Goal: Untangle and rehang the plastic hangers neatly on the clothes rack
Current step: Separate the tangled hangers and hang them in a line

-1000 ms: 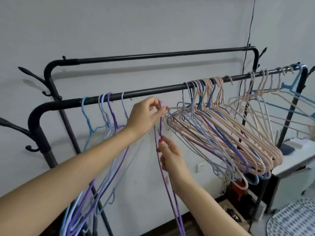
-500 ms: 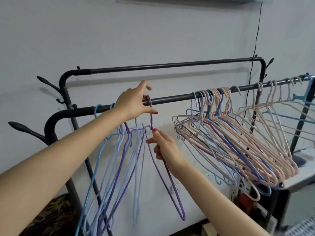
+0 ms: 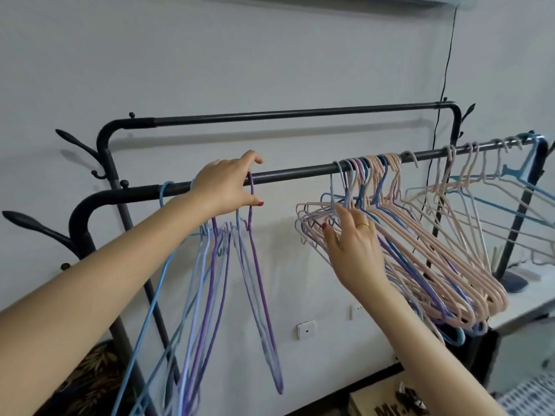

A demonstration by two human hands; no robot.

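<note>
The left hand (image 3: 228, 187) pinches a purple hanger (image 3: 258, 265) hooked over the rail (image 3: 300, 171). The right hand (image 3: 351, 247), fingers relaxed, touches the tangled bunch (image 3: 420, 256).

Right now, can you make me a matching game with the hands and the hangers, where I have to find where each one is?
Things:
1. left hand
2. right hand
3. purple hanger
4. pink hangers

Places:
A. bunched and tangled on the right part of the rail
B. hooked on the rail beside the left hand, hanging straight down
C. up at the rail, fingers over it
D. reaching into the tangled bunch

Pairs: 1-C, 2-D, 3-B, 4-A
</note>
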